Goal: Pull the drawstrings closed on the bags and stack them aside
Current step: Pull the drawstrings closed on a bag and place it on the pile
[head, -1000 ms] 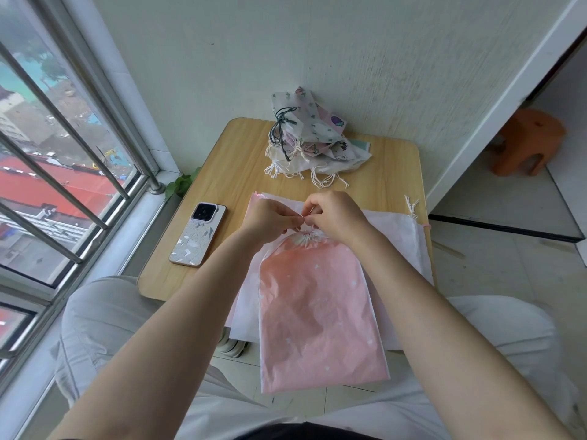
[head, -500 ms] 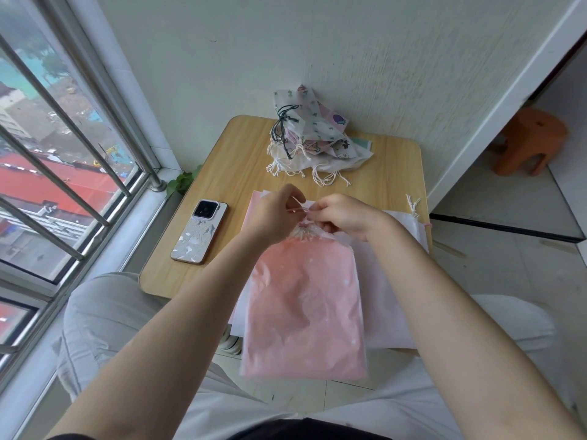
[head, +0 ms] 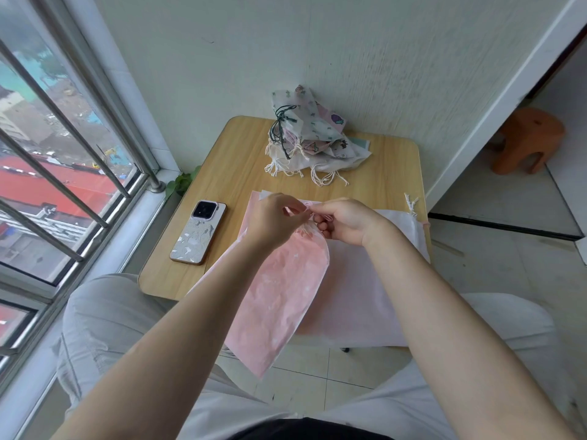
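A: Pink bag [head: 286, 290] lifted at its mouth, gathered neck at the near half of the wooden table [head: 235, 173], body hanging off the table's near edge toward the lap. Left hand [head: 273, 220] pinches the cord at the neck; right hand [head: 346, 222] curls its fingers on the cord from the other side. Hands nearly touching, both clamped.

B: Neck closed?

A: Puckered, looks mostly drawn. Cord itself is thin and partly hidden behind the fingers, so I cannot say whether any slack remains.

B: Method note for the step?

A: My judgement: pull the two cord ends straight apart, level with the table, one hand steadying the gathers so the thin fabric bunches evenly and does not tear at the channel.

B: Clearance?

A: Stack of closed bags [head: 311, 134] sits at the table's far edge against the wall. Bare wood lies between it and the hands, enough for a carry over. Phone [head: 198, 233] lies on the table's left side, near the left forearm; keep the swing off it. Flat pale bags [head: 365, 281] under the hands overhang the table's near and right edges, so a dragged bag could pull them off.
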### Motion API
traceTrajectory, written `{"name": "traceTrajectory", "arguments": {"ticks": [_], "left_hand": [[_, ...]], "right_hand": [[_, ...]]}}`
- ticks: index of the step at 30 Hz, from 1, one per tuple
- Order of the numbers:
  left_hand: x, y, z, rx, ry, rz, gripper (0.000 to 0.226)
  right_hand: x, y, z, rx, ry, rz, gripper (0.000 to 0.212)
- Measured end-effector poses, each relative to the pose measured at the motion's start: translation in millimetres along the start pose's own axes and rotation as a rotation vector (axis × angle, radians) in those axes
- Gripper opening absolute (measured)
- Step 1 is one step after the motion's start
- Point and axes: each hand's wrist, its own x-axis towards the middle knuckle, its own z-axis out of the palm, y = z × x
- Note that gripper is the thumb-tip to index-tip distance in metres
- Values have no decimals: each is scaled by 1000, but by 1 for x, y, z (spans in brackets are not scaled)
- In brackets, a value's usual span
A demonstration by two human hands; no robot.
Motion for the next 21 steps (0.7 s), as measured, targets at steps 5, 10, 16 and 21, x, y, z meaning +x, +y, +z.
{"name": "traceTrajectory", "arguments": {"ticks": [5, 10, 16, 21], "left_hand": [[4, -3, 0, 131, 39, -53, 14], [5, -16, -9, 158, 110, -227, 16], [8, -25, -12, 68, 31, -225, 18], [15, -21, -12, 197, -167, -19, 48]], "right_hand": [[0, 3, -7, -57, 107, -90, 10], [7, 12, -16, -247, 465, -193, 18], [7, 6, -12, -301, 456, -262, 17], [7, -3, -1, -370, 313, -292, 11]]}}
